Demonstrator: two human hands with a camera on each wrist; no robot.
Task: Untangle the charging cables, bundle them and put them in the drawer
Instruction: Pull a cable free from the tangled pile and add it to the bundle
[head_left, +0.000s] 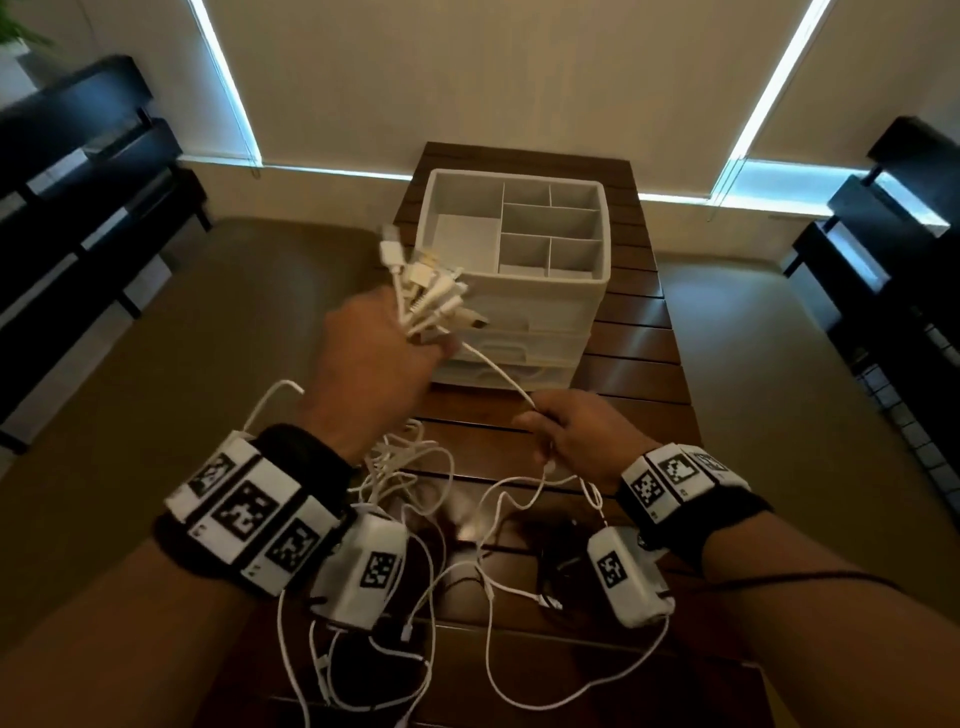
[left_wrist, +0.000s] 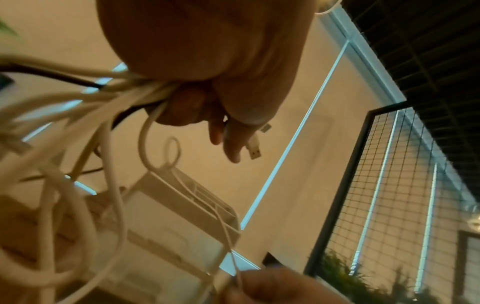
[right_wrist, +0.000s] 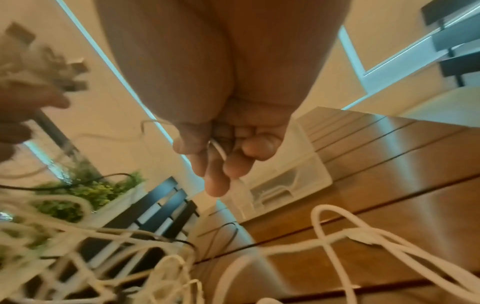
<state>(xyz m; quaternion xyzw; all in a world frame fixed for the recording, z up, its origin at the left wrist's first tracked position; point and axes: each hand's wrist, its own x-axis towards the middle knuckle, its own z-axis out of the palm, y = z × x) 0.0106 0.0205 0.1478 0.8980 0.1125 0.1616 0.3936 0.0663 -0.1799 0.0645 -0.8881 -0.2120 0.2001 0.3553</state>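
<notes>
My left hand (head_left: 379, 348) is raised in front of the white drawer unit (head_left: 519, 270) and grips a bunch of white charging cables (head_left: 431, 296) near their plugs, which fan out above the fist. The cables (left_wrist: 130, 92) leave the fist in a tight bundle and hang in loops. One thin cable (head_left: 498, 371) runs taut from that bunch down to my right hand (head_left: 571, 431), which pinches it between thumb and fingers (right_wrist: 218, 152). Loose tangled cable loops (head_left: 415, 519) lie on the wooden table (head_left: 639, 364) between my wrists.
The drawer unit has an open divided tray (head_left: 550, 228) on top and closed translucent drawers below, one with cables inside (right_wrist: 275, 187). Dark shelving (head_left: 78, 208) stands at left and right. A potted plant (right_wrist: 98, 189) sits to the left. A black wire (head_left: 566, 561) lies on the table.
</notes>
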